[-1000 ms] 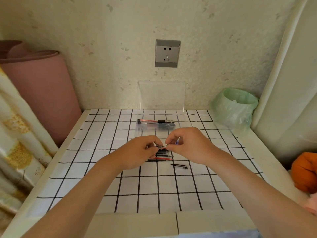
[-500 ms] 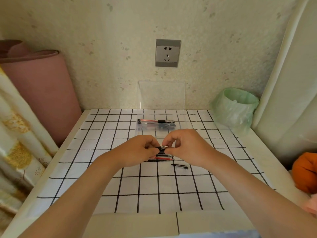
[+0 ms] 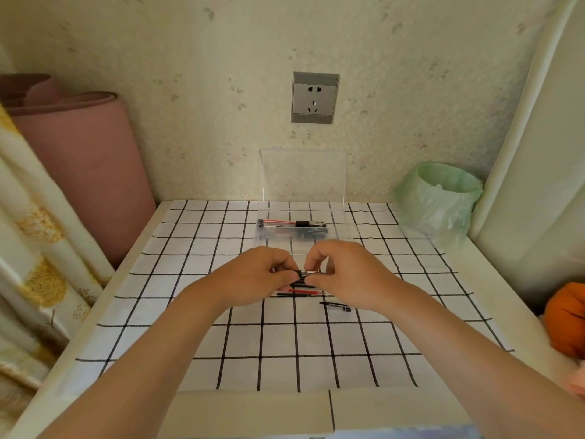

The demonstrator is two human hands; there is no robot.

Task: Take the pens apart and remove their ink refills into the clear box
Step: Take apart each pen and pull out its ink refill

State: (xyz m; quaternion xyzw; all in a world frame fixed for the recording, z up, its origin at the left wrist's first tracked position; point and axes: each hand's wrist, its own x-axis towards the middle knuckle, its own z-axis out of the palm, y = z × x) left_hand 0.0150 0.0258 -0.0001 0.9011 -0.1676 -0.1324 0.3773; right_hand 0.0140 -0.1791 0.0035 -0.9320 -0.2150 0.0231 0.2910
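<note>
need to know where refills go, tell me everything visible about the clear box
The clear box is transparent plastic, shallow and rectangular, on the checked mat near the wall, beyond the left hand and right hand, neither touching it. Its lid stands open, upright by the wall. Red and black pen parts lie inside.

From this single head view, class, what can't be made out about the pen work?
Head view only:
The pen between left hand and right hand: fingers hide most of it.
The clear box: contents too small to identify.
The loose parts below: hands partly cover them.
</note>
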